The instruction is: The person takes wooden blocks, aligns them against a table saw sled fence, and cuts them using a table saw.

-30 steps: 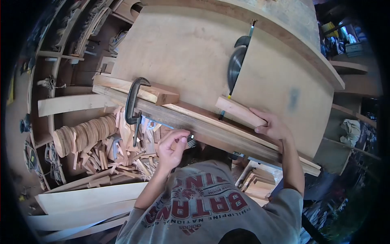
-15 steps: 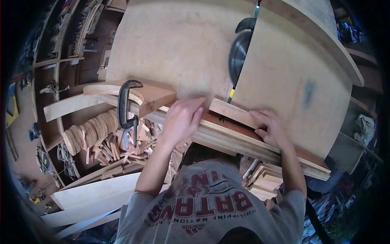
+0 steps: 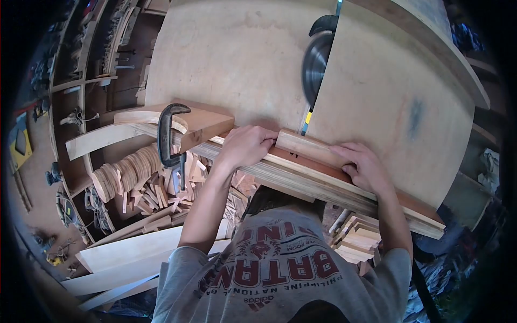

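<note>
Where the plywood saw table (image 3: 226, 64) stands beside cluttered shelving (image 3: 81, 107), the pale wood block (image 3: 306, 145) lies before the saw blade (image 3: 316, 70), long axis left to right, alongside the laminated rail (image 3: 323, 183). The right hand (image 3: 367, 168) grips its squared right end; the left hand (image 3: 249, 145) curls at the other, hold indeterminable.

Soft cool light on tabletop (image 3: 226, 64) | saw blade (image 3: 316, 69) sheen | shelving (image 3: 81, 91) dim | fisheye bending, black corners

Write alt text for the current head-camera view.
A right hand grips one end of a short wooden block at the near edge of a saw table, the left hand at its other end. The round saw blade stands beyond; at left, a C-clamp holds a larger wood block.
</note>
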Demonstrator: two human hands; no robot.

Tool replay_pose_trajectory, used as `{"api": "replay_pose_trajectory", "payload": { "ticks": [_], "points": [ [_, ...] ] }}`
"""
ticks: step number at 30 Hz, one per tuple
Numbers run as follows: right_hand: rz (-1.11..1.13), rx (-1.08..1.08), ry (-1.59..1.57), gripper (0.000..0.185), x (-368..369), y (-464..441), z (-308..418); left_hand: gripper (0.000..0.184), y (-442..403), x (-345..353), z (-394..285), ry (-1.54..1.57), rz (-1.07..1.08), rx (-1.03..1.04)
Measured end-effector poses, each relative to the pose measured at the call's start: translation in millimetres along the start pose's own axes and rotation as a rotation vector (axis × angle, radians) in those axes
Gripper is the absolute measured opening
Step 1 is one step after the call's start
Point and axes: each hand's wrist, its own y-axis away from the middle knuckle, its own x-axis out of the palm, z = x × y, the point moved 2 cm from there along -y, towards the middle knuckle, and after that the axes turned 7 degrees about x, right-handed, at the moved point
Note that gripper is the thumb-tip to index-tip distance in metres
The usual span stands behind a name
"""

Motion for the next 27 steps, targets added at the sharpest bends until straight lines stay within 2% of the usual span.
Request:
{"api": "replay_pose_trajectory", "payload": {
  "ticks": [9, 12, 14, 16, 18, 20, 22, 24, 27],
  "points": [
    [-0.011, 0.019, 0.034, 0.061, 2.5, -0.6, 3.9, 0.034, 4.3, -2.9, -3.6, 0.003, -0.006, 0.044],
    [-0.005, 0.033, -0.022, 0.056, -3.3, 3.4, 8.4, 0.034, 13.5, 1.6, -6.1, -0.021, -0.119, 0.047],
    [-0.099, 0.059, -0.093, 0.053, -3.9, 10.7, 10.6, 0.026, 35.7, 3.3, -6.9, 0.079, -0.692, 0.451],
    [-0.189, 0.079, -0.166, 0.051, -2.0, 14.1, 9.1, 0.027, 61.0, 7.6, -3.4, 0.119, -0.769, 0.466],
    [-0.098, 0.230, -0.115, 0.048, 3.6, 16.2, -0.8, 0.028, 79.8, 15.2, 6.9, 0.164, -0.847, 0.478],
    [-0.109, 0.214, -0.105, 0.051, 7.1, 16.6, -9.4, 0.033, 86.9, 35.1, 30.1, 0.091, -0.954, 0.399],
    [-0.124, 0.194, -0.100, 0.053, 7.6, 14.6, -10.8, 0.031, 86.9, 44.5, 41.2, 0.093, -0.949, 0.381],
    [-0.131, 0.186, -0.081, 0.055, 10.2, 15.9, -10.8, 0.030, 88.0, 52.3, 46.1, -0.046, -0.926, 0.380],
    [-0.145, 0.171, -0.097, 0.057, 13.1, 15.1, -15.2, 0.030, 85.8, 55.7, 50.4, -0.005, -0.931, 0.373]
  ]
}}
